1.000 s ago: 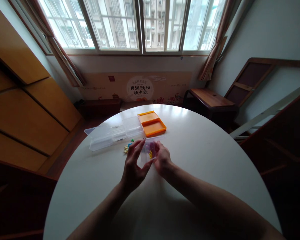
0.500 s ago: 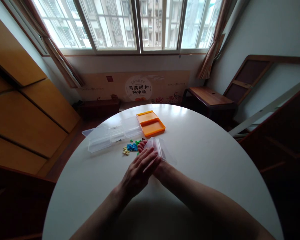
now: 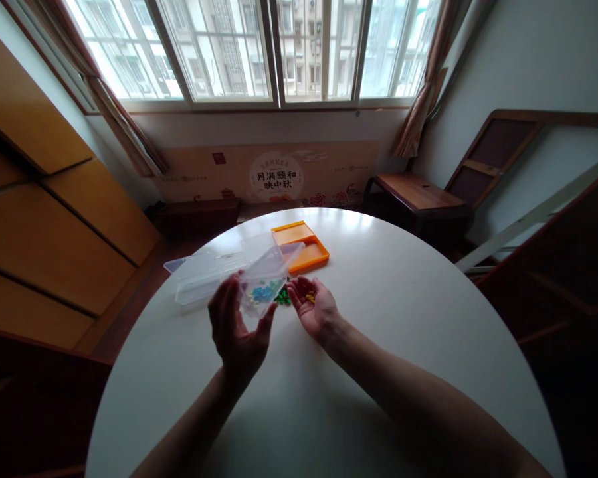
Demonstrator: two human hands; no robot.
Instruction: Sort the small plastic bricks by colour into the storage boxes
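My left hand grips a clear plastic box by its sides, thumb and fingers apart around it, and holds it tilted above the table. My right hand is turned palm up and cupped, with several small yellow pieces lying in it. Green pieces lie on the table between the hands. Blue pieces and a few pale ones show blurred through the clear plastic. What the small pieces are exactly, I cannot tell.
An open orange case lies just beyond my hands on the round white table. Other open clear plastic boxes stand at the left, partly behind the held box. A wooden chair is past the table's far right edge.
The clear box has gone from over my right hand into my left hand and moved left. My right palm has come into view with yellow pieces in it.
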